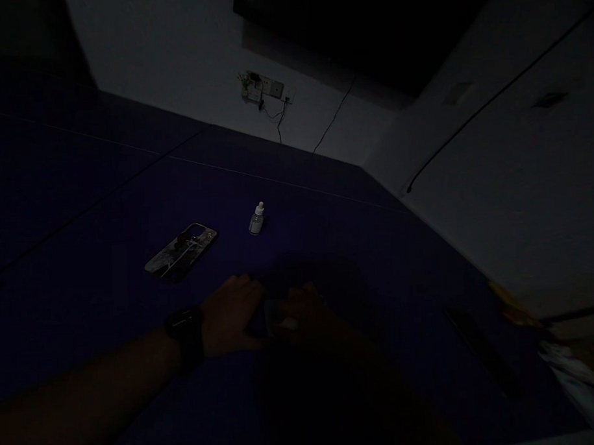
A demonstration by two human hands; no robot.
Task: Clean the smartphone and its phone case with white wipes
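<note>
In very dim light my left hand (232,314), with a black watch (184,324) on its wrist, lies at the near middle of the dark blue surface. Its fingers and thumb bracket the edge of a flat, greyish object (270,314), too dark to name. Over that object, my right hand (305,313) is closed, with a small pale patch (289,323) showing at its fingers. Beyond the hands a small dropper bottle (256,221) stands upright. A patterned phone case (181,252) lies flat to the left of the bottle.
A dark flat slab (479,349) lies on the right. Crumpled bags or cloth (575,375) sit at the right edge by the wall. On the back wall are a socket panel (271,88) with cables and a large dark screen (358,32) above.
</note>
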